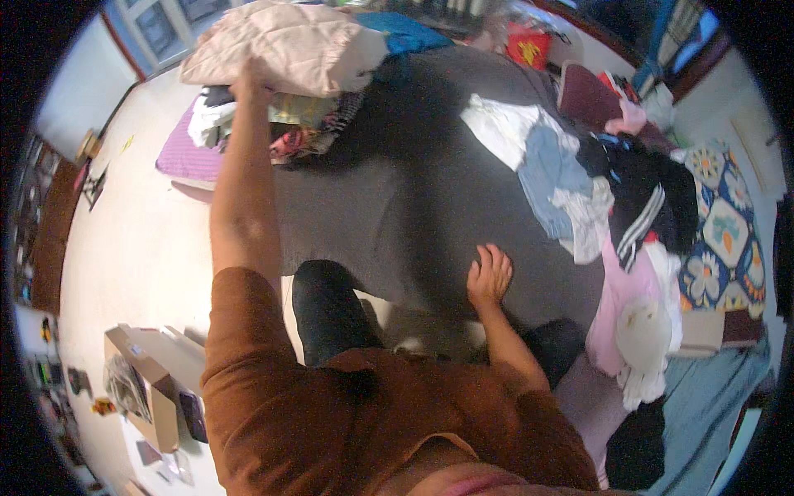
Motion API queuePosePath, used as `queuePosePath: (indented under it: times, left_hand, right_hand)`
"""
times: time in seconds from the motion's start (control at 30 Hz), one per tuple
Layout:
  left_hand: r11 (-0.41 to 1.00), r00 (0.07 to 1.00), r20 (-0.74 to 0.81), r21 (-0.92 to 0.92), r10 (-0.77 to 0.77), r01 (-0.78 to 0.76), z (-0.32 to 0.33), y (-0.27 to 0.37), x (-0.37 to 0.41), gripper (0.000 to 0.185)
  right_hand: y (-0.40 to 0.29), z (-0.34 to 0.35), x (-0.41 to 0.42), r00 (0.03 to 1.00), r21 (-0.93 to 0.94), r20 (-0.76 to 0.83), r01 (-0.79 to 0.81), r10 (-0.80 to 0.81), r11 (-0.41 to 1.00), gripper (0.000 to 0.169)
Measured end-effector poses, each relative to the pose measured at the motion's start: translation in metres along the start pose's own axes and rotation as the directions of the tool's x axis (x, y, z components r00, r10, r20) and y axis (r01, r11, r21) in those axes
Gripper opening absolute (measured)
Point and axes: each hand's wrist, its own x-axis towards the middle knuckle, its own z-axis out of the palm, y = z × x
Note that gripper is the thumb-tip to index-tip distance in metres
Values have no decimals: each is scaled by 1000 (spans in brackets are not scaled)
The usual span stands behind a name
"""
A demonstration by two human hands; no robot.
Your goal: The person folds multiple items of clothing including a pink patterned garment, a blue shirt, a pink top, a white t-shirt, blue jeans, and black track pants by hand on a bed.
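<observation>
My left hand [251,84] is stretched far forward at the upper left, against the near side of a pale pink quilted item [279,46]; its fingers are blurred, so its grip is unclear. The quilted item lies on top of a stack of folded clothes [304,111]. Beneath the stack is a purple ribbed cushion or mat [186,149]. My right hand [490,273] rests on the dark grey sheet [422,186], fingers slightly spread and holding nothing. To its right lie loose clothes: a white garment [502,127], a blue-grey garment [549,177] and a pink garment [626,285].
Black clothing [670,186] and a floral patterned cloth [722,229] are at the right. A blue cloth [406,32] and a red bag [528,46] are at the far side. An open cardboard box [164,403] stands on the floor, lower left.
</observation>
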Motion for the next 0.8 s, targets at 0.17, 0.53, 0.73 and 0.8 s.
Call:
queuePosePath:
  times: [0.17, 0.53, 0.73, 0.8]
  left_hand:
    - [986, 974, 207, -152, 98, -67, -33, 43, 15, 60]
    - [697, 790, 90, 418, 606, -582, -20, -45, -157, 73]
    - [185, 541, 430, 635, 723, -750, -39, -101, -221, 96]
    - [-37, 381, 550, 602, 743, -798, -36, -86, -211, 100]
  right_hand:
    - [-11, 2, 10, 999, 75, -24, 36, -34, 997, 39]
    - [9, -1, 1, 1000, 41, -21, -22, 23, 999, 37]
    - [8, 4, 1, 1000, 28, -14, -9, 9, 1000, 40]
    - [7, 2, 2, 1000, 28, 7, -20, 20, 999, 41]
